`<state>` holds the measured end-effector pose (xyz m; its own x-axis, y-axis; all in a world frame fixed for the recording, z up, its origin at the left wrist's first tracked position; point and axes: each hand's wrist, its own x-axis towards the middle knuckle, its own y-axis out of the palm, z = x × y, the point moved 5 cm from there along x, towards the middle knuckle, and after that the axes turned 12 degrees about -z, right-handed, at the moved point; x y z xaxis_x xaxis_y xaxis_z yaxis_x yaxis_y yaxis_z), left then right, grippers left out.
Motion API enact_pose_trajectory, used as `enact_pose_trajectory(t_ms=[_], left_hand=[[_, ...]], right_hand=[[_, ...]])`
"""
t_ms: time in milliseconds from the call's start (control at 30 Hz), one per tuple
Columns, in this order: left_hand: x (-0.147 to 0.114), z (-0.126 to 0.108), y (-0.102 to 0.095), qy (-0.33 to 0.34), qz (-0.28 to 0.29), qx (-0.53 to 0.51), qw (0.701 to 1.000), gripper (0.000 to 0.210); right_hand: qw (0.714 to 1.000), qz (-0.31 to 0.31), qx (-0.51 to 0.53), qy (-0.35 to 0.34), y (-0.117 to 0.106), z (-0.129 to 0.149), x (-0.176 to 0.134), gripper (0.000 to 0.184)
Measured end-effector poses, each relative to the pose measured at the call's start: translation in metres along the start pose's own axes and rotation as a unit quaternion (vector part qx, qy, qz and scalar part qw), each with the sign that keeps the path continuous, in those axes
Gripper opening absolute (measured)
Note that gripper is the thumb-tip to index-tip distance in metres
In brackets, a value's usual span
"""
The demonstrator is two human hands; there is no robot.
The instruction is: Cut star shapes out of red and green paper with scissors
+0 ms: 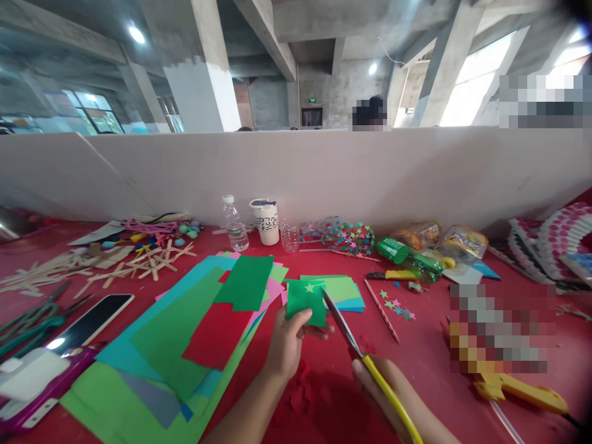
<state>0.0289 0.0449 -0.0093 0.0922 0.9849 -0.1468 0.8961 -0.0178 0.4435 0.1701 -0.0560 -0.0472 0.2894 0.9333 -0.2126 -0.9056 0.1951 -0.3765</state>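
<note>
In the middle of the head view, my left hand (287,345) pinches a small square of green paper (300,302) between thumb and fingers. A pale star shape (309,288) shows near its top. My right hand (383,382) is closed round yellow-handled scissors (345,327). The blades point up and left, with their tip at the paper's right edge; whether they cut into it I cannot tell. Red paper scraps (300,385) lie below my hands. Left of them is a pile of coloured sheets (171,345), with a dark green sheet (250,280) on top.
At the back stand a water bottle (235,225) and a white cup (267,223). A yellow glue gun (518,385), a utility knife (393,275), a striped straw (383,312) and loose stars (398,305) lie right. A phone (92,320) and craft sticks (148,262) lie left. A white partition (277,166) borders the table.
</note>
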Motion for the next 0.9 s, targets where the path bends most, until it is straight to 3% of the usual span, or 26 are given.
enact_pose_trajectory(t_ms=[167,367,533,700,900], left_hand=[[-0.003,-0.002,0.002,0.009,0.037,0.014,0.999,0.013],[0.002,0.009,-0.012,0.025,-0.071,0.012,0.997,0.018],[0.000,0.007,-0.005,0.030,-0.030,0.037,0.998,0.021],[0.000,0.000,0.000,0.025,-0.042,0.062,0.997,0.025],[-0.001,0.009,0.002,-0.029,-0.032,-0.002,0.999,0.023]], right_hand=[[1.000,0.001,0.014,0.006,-0.001,0.003,-0.001,0.062],[1.000,0.016,0.013,0.012,0.002,0.004,-0.004,0.062],[0.998,0.044,0.023,0.023,0.010,0.000,-0.003,0.060],[0.998,0.046,0.038,0.027,0.012,0.000,-0.004,0.063],[0.995,-0.035,0.086,0.022,0.008,-0.001,-0.012,0.062]])
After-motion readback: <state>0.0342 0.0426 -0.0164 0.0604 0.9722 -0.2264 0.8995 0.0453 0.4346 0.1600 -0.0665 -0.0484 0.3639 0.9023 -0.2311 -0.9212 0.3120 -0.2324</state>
